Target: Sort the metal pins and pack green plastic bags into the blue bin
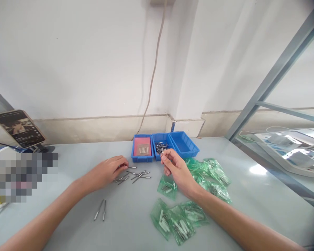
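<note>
My left hand (115,168) is closed over a loose group of thin metal pins (139,175) on the table. One metal pin (132,167) reaches out to the right from its fingertips. My right hand (176,171) is raised in front of the middle blue bin (157,159), thumb and fingertips pinched together. Whatever is between those fingers is too small to make out. That bin holds many short metal pieces (161,147). Two more pins (101,210) lie apart, nearer to me on the left.
Green plastic bags (182,226) with metal parts lie in front of and beneath my right forearm, more behind it (214,174). The left blue bin (142,159) holds a pink sheet; the right blue bin (184,144) stands beside. A phone (19,128) stands far left.
</note>
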{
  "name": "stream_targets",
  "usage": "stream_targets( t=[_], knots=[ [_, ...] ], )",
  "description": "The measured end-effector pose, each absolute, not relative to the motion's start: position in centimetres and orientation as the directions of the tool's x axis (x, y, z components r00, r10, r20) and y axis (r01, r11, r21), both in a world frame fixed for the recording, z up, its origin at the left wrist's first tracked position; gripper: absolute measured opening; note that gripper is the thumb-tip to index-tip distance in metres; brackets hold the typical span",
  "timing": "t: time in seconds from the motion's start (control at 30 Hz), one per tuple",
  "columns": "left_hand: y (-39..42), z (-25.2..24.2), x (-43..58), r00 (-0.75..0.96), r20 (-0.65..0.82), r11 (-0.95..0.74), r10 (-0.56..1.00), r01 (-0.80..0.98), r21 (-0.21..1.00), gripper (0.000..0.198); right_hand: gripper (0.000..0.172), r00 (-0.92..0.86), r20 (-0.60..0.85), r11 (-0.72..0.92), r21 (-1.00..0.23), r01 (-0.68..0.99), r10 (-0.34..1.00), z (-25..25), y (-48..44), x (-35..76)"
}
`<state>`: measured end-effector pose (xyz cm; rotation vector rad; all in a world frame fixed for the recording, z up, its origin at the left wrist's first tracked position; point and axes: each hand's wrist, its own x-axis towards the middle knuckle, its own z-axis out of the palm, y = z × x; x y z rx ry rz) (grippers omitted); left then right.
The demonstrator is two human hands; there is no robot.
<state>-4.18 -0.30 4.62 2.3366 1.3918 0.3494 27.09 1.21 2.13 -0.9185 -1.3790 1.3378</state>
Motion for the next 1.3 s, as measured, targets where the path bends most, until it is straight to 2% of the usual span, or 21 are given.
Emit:
stream_targets(
  t=[0.17, 0.33, 0.6, 0.9, 1.17, 1.3],
  knots=[
    [-0.6, 5.7, -4.9, 0.396, -0.211, -0.263, 0.893, 0.843, 0.469, 0.035, 0.035, -0.25, 0.145, 0.134, -0.989, -0.059, 0.957, 2.1, 1.2, 27.0],
    [-0.2, 6.0, -5.6, 0.383, -0.27, -0.223, 0.883, 0.85, 0.477, 0.031, 0.035, -0.248, 0.128, 0.121, -0.992, -0.046, 0.96, 2.3, 0.9, 26.9],
    [0.5, 5.2, -7.1, 0.364, -0.235, -0.222, 0.902, 0.854, 0.47, 0.032, 0.038, -0.245, 0.103, 0.094, -0.994, -0.046, 0.964, 2.3, 0.9, 26.9],
    [0.7, 5.3, -7.4, 0.495, -0.136, -0.366, 0.858, 0.775, 0.515, 0.026, 0.037, -0.264, 0.112, 0.105, -0.994, -0.039, 0.958, 2.3, 0.8, 26.9],
    [1.7, 5.2, -6.8, 0.566, -0.137, -0.405, 0.813, 0.718, 0.566, 0.03, 0.037, -0.263, 0.117, 0.112, -0.993, -0.033, 0.958, 2.2, 1.0, 27.1],
    [1.2, 4.5, -6.6, 0.565, -0.069, -0.42, 0.822, 0.685, 0.596, 0.028, 0.038, -0.245, 0.137, 0.127, -0.99, -0.057, 0.96, 2.4, 1.0, 27.0]
  ],
)
